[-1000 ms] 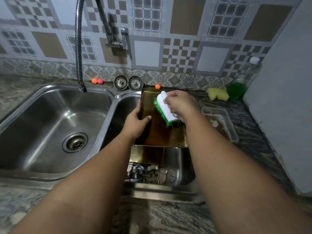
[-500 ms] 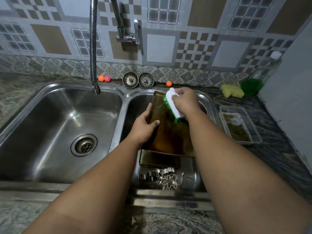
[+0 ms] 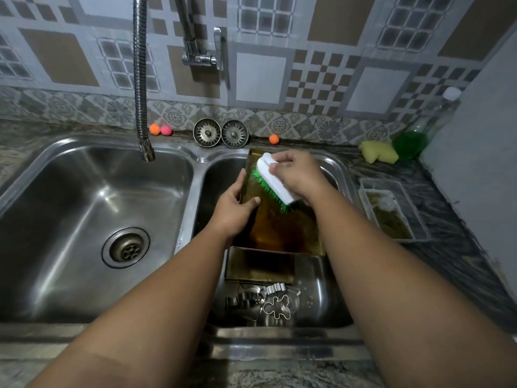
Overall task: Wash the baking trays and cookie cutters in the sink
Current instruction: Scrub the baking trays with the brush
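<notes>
The baking tray (image 3: pixel 282 228) being scrubbed stands tilted in the right basin (image 3: pixel 345 175) of the double sink, its far edge propped near the basin's back rim and its near edge resting low. It is thin brass-coloured metal, brown with baked-on residue toward its lower half. It is likely light and stiff but slick when wet, with low rims that could be sharp, so the raised side rim is the sensible place to grasp.

The left hand (image 3: pixel 235 211) does just that: fingers wrapped behind the tray's left rim, thumb pressed on its inner face. The right hand (image 3: pixel 296 175) is curled round the white back of a scrub brush (image 3: pixel 272 180), green bristles down on the tray's upper half.

Just below the tray's near edge lies a second baking tray (image 3: pixel 260 268), flat on the basin floor. Nearer the person than that, a heap of metal cookie cutters (image 3: pixel 268 301) lies untouched, small, thin-walled and easily bent, best pinched by their walls.

Right of the tray, on the counter, sits a clear plastic container (image 3: pixel 391 214). Beyond it are a yellow sponge (image 3: pixel 379 151) and a green soap bottle (image 3: pixel 411 144).
</notes>
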